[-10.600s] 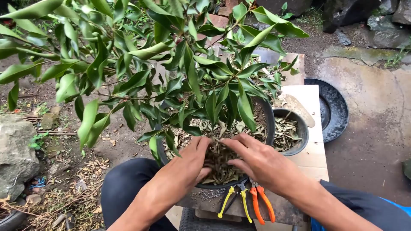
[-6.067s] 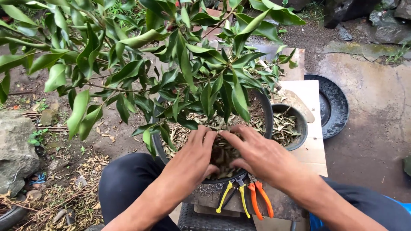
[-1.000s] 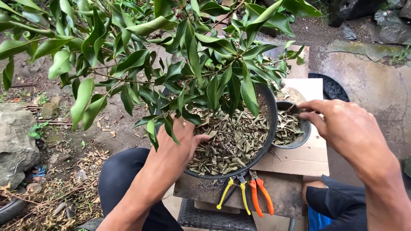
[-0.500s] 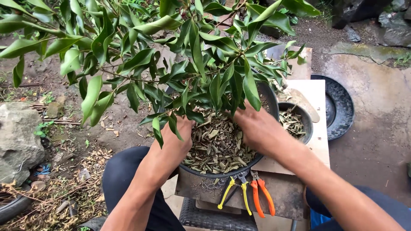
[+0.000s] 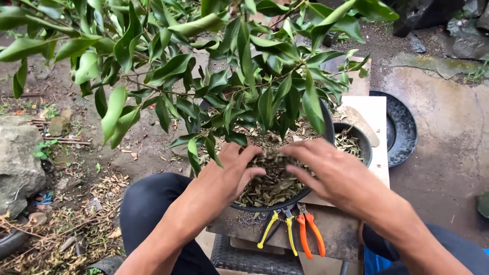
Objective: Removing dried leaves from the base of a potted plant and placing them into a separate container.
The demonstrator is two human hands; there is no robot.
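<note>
A leafy green plant (image 5: 224,66) grows from a wide black pot (image 5: 285,201) whose soil is covered with dry, shredded leaves (image 5: 275,181). My left hand (image 5: 232,175) rests palm-down on the left side of that leaf layer, fingers spread. My right hand (image 5: 328,170) lies on the right side of it, fingers apart and pointing left toward the other hand. The two hands almost meet over the heap. Neither hand grips anything that I can see.
A small black bowl (image 5: 362,147) with more dry leaves stands right of the pot on a pale board (image 5: 374,109). Yellow-handled pliers (image 5: 277,237) and orange-handled cutters (image 5: 311,239) lie in front. A black saucer (image 5: 402,127) sits on the ground at right; a rock (image 5: 18,163) at left.
My right hand went from the small bowl into the pot. Both hands have since drawn together over the dry leaves toward the pot's near side.
</note>
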